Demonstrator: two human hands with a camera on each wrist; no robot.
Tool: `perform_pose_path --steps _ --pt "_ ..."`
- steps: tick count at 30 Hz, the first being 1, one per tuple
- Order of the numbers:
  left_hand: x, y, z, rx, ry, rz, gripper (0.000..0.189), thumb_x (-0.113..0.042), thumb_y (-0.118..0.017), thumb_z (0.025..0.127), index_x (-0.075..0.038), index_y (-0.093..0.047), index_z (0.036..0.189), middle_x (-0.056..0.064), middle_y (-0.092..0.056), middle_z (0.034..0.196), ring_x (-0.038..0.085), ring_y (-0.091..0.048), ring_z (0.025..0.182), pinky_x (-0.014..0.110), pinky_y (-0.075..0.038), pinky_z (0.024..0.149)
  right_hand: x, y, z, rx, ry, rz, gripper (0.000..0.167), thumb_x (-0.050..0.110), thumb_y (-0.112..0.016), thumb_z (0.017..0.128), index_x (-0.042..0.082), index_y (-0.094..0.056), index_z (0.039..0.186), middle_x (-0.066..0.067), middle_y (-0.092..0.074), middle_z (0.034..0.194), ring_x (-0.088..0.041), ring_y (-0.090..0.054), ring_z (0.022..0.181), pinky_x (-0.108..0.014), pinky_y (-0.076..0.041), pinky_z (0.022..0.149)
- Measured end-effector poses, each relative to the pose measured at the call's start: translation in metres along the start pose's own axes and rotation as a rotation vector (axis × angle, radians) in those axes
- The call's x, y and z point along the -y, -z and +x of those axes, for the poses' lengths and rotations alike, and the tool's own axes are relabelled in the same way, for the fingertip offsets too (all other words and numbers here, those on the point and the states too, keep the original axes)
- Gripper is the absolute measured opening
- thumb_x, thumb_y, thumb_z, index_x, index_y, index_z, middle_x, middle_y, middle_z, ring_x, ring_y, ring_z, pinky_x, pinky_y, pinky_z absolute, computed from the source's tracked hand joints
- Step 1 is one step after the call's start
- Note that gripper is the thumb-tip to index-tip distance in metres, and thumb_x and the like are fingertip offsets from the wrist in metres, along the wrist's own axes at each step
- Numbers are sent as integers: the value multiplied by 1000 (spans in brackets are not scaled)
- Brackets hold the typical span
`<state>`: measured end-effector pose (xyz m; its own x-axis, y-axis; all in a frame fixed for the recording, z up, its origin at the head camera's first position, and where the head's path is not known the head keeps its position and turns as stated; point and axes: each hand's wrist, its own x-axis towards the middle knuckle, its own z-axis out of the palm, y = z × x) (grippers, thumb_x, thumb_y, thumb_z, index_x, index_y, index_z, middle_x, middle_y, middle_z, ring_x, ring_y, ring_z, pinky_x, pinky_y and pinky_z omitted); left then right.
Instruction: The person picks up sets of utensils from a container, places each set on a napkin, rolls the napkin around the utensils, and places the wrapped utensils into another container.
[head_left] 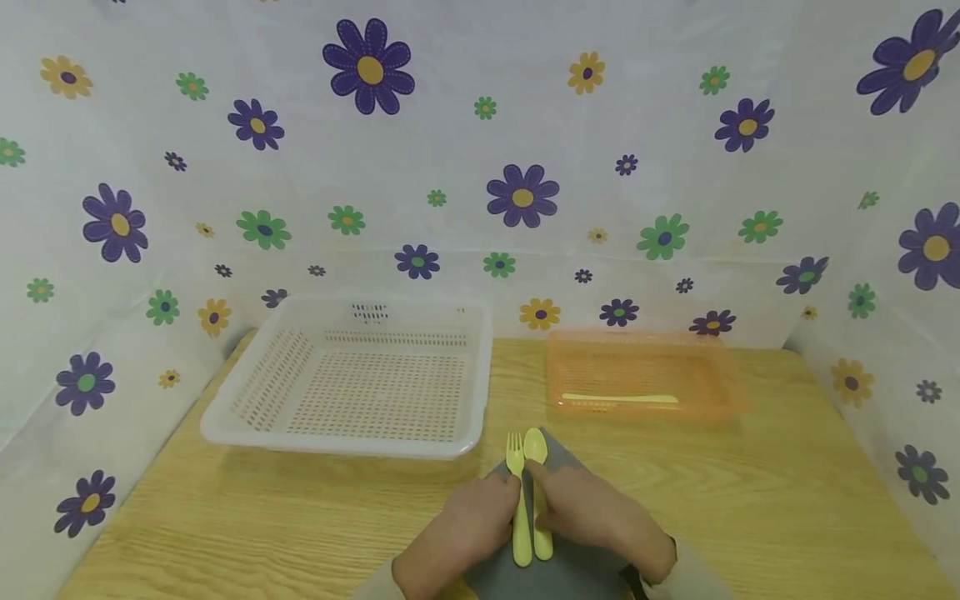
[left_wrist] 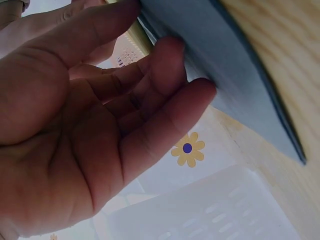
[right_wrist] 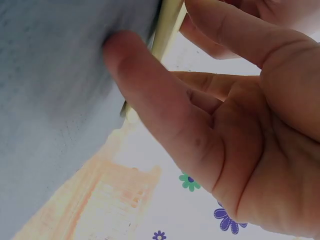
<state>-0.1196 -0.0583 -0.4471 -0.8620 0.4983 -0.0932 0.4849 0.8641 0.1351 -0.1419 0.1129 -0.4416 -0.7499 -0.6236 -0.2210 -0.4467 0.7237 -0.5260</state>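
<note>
On the gray cloth [head_left: 573, 575], at the near side of the table [head_left: 765, 508], a yellow fork [head_left: 521, 533] and a yellow spoon [head_left: 535, 445] are laid side by side, the fork at left. The fork is touched by the thumb of the left hand [head_left: 483, 518], and the spoon by the index finger of the right hand [head_left: 581, 508]; whether either piece is pinched or only pressed cannot be told. It is judged that the handles could be slid apart or crossed if they were pushed unequally, because they are narrow and look smooth. The cloth is also touched by the fingertips, so it could be dragged or wrinkled, and the cutlery shifted with it. Since the hands are placed very near each other, one piece could be knocked by the opposite thumb. No brand, label or writing can be read on the cutlery, the white basket [head_left: 337, 444] or the orange tray [head_left: 652, 410].
</note>
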Motion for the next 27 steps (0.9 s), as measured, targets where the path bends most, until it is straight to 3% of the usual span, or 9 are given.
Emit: perform_pose_path --steps 15,27 --pt "0 0 0 13 4 -4 13 -15 -71 90 -6 -62 91 4 -58 72 10 -50 56 24 -41 45 1 0 -3 -33 37 -89 51 9 -76 83 -2 -55 129 7 -47 63 -7 -40 54 -25 -35 51" --pt "-1 1 -1 9 5 11 13 -14 -71 89 -6 -61 89 3 -57 71 10 -48 54 23 -41 44 2 1 -3 12 -3 -95 58 16 -79 84 1 -53 134 8 -49 64 -7 -43 54 -25 -38 51"
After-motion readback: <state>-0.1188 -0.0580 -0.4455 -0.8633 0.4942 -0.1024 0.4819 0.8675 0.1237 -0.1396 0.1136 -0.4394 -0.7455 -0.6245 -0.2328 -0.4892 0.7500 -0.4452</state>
